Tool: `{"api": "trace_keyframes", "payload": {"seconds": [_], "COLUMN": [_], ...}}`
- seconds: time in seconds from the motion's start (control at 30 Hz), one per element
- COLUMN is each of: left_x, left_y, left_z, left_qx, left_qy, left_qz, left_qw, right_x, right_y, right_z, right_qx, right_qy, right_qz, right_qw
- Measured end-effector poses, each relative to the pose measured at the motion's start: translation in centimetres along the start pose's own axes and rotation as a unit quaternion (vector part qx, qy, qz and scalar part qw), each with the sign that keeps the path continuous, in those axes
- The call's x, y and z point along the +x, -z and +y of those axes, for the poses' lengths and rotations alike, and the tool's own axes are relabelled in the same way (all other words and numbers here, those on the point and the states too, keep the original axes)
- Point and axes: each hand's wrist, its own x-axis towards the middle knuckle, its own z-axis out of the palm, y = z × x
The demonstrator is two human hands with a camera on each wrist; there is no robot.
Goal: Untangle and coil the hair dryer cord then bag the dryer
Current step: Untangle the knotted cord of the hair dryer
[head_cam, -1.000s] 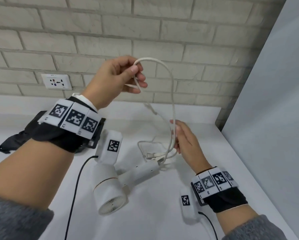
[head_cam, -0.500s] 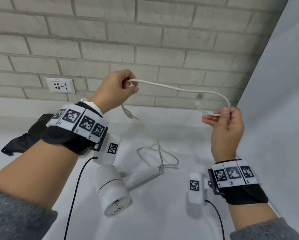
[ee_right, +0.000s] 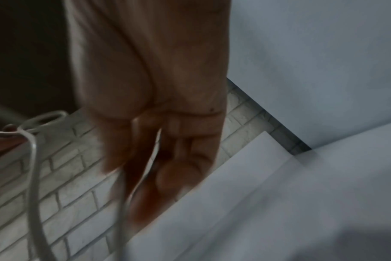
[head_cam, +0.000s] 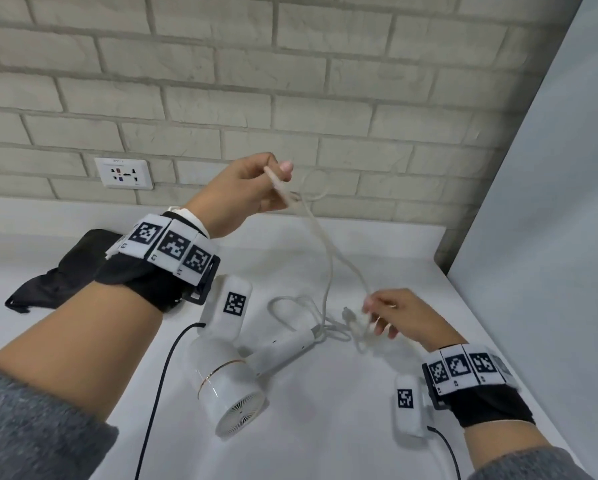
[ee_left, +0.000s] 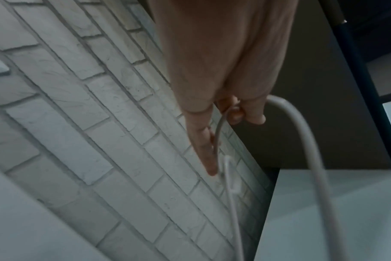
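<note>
The white tabletop (head_cam: 325,445) bears the white cylindrical hair dryer (head_cam: 235,393); the black fabric bag (head_cam: 65,271) waits far left. The left hand (head_cam: 242,192) pinches the thin white cord (head_cam: 327,271) aloft, making slack; the blurred right hand (head_cam: 394,317) seemingly gathers its loops.

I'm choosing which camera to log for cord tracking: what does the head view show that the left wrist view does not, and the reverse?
Only the head view shows the hair dryer lying on the white counter, the black bag at far left, the wall socket, and the right hand low over the tangled cord near the dryer's handle. Only the left wrist view shows, from the palm side, the left hand's curled fingers closed round the cord. Both show the left hand holding the white cord before the brick wall.
</note>
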Motion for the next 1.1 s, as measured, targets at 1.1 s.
{"api": "trace_keyframes", "payload": {"seconds": [1.1], "left_x": [-3.1], "left_y": [-10.9], "left_z": [-11.2], "left_qx": [0.598], "left_qy": [0.183], "left_qz": [-0.448], "left_qw": [0.639], "right_x": [-2.6], "right_y": [2.8], "right_z": [-9.5], "right_qx": [0.459], "right_qy": [0.289], "right_qz": [0.033], "right_qw": [0.839]}}
